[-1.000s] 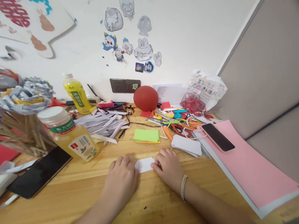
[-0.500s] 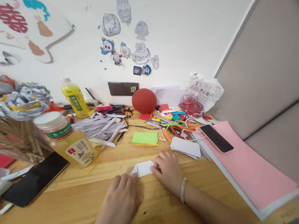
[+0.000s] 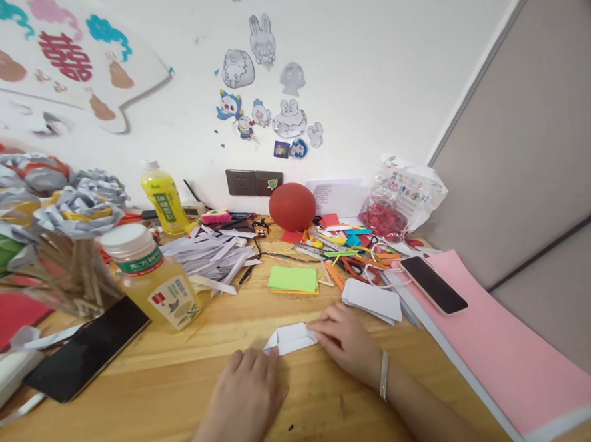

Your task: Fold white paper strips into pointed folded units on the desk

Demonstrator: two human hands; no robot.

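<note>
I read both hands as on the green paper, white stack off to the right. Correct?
Not the green paper: the head view shows the left hand and right hand on the folded white slip. The white stack is indeed off to the right.

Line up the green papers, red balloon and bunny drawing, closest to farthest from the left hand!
From the left hand:
1. Green papers, ahead on the table.
2. Red balloon, back by the wall.
3. Bunny drawing, high up.
</note>
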